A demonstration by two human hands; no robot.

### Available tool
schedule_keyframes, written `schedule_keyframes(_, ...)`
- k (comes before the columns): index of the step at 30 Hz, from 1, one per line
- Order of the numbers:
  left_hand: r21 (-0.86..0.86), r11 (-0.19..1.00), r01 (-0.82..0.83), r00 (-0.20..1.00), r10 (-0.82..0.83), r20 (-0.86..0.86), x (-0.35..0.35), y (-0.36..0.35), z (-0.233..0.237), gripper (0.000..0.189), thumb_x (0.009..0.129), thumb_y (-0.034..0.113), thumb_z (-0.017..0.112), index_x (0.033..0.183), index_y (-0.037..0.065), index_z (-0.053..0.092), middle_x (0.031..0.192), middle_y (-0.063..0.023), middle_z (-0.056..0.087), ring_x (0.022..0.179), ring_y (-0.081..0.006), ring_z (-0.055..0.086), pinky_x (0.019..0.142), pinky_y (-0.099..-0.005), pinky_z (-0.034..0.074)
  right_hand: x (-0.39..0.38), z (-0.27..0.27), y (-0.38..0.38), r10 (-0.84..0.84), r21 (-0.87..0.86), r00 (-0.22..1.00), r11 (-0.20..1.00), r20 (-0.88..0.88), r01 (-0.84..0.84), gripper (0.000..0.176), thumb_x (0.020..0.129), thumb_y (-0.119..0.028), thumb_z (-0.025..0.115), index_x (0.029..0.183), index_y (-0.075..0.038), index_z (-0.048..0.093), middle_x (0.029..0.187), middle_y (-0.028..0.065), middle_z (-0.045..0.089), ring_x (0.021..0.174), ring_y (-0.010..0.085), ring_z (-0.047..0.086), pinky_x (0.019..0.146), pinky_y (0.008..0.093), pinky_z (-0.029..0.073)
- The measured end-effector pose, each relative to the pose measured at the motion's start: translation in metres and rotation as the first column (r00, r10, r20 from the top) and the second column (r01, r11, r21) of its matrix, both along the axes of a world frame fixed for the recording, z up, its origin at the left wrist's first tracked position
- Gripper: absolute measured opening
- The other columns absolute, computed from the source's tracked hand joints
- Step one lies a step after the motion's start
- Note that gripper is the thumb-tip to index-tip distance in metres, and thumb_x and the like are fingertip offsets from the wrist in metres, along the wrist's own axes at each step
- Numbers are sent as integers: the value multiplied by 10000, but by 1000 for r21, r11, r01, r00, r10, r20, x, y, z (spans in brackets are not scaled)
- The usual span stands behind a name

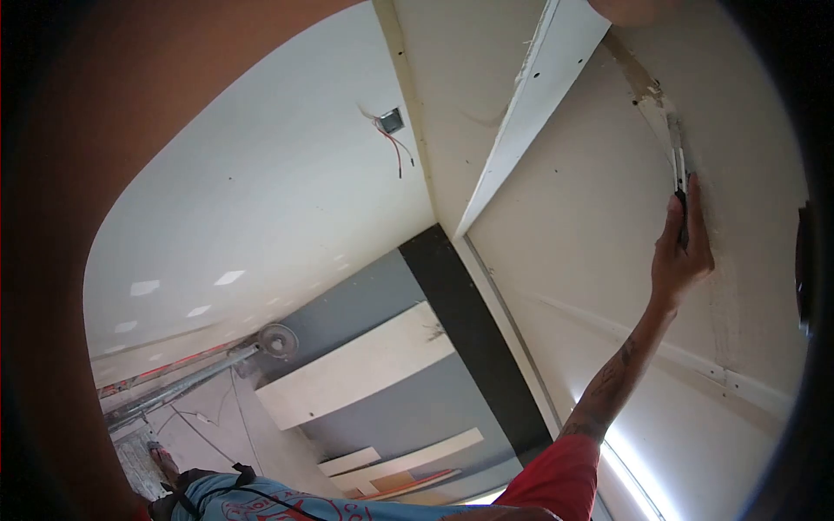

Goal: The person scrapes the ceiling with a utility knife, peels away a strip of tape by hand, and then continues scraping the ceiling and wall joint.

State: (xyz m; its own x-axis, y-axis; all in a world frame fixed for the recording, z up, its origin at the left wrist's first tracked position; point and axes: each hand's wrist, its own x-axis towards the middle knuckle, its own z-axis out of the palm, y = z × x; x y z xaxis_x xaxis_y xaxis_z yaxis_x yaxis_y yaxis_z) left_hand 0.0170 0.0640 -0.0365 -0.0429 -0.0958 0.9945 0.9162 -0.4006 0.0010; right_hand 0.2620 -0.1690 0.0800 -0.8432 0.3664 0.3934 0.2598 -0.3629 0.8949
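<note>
My right hand [684,260], at the end of a raised arm in a red sleeve, is closed round the dark handle of a utility knife [680,174]. Its slim metal end points up along the beige panel [599,200]. Close to the tip, the panel has a pale, torn-looking patch [653,122] and a brownish streak. My left arm [52,217] curves, blurred, very near the camera along the left and top edges. A bit of skin, perhaps my left hand [638,7], shows at the top edge; its fingers cannot be made out.
A white ledge [539,104] juts out beside the panel. Loose wires hang from a wall box [391,121] in the glossy white surface. Further off are a fan [278,340], a long metal pole [187,385], pale shelves [365,365] and a lit tube [634,478].
</note>
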Motion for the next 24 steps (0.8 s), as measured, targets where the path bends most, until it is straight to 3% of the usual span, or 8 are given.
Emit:
schedule_keyframes(3,4,1000,6,1000,-6,-13,1,2,2,393,1011,326,528,1027,19,774,1091,-167,745,1077,-288,682,1150,-494,357,-25,-2,0,-51,-1,998,999,33,51,315,982,-184,680,1289,-117,696,1161,60,752,995,193,750,788,309,640)
schedule_keyframes(5,6,1000,5,1000,-5,-27,2,1,4,388,1008,324,533,1033,20,773,1100,-167,744,1085,-287,680,1152,-492,355,-31,-4,-2,-108,33,988,993,-114,113,304,981,-202,684,1278,-139,708,1147,58,757,971,179,756,768,300,636)
schedule_keyframes(8,-3,1000,-5,999,5,-54,2,2,5,380,1003,320,540,1042,22,773,1114,-165,742,1097,-285,677,1155,-489,352,-39,-16,-12,-179,68,968,979,-174,193,309,979,-213,688,1283,-161,707,1140,57,759,949,171,760,744,294,636)
schedule_keyframes(12,-8,999,-36,996,35,-84,-1,-2,9,371,997,315,549,1054,24,772,1133,-163,739,1113,-281,672,1159,-485,348,-40,-11,-12,-152,49,974,986,-167,162,304,975,-222,692,1275,-176,714,1124,52,764,932,170,764,724,294,635)
schedule_keyframes(14,-9,999,-51,994,49,-101,0,-5,12,367,993,313,554,1061,25,772,1142,-163,738,1121,-280,670,1161,-483,346,-41,-10,-8,-140,26,954,988,-266,153,294,973,-230,693,1260,-173,723,1109,53,768,908,170,768,708,288,635)
schedule_keyframes(18,-14,996,-90,988,88,-128,-1,-9,13,360,987,308,563,1073,27,771,1161,-161,735,1136,-277,666,1164,-480,342,-37,-15,-12,-167,17,976,985,-141,171,278,970,-234,696,1242,-191,734,1096,55,769,907,159,767,693,277,634)
schedule_keyframes(20,-14,994,-107,985,104,-141,-4,-12,14,356,984,306,568,1079,28,771,1170,-160,733,1144,-275,664,1166,-478,340,-36,-10,-10,-47,-50,997,997,68,50,273,968,-241,704,1236,-203,742,984,38,791,780,123,763,623,257,609)
schedule_keyframes(24,-9,990,-138,973,134,-185,-3,-20,19,351,978,301,577,1091,30,770,1189,-158,730,1160,-272,659,1170,-474,336,-57,-25,28,-250,127,960,956,-125,265,277,965,-247,713,1237,-209,745,855,16,784,635,84,704,558,254,566)
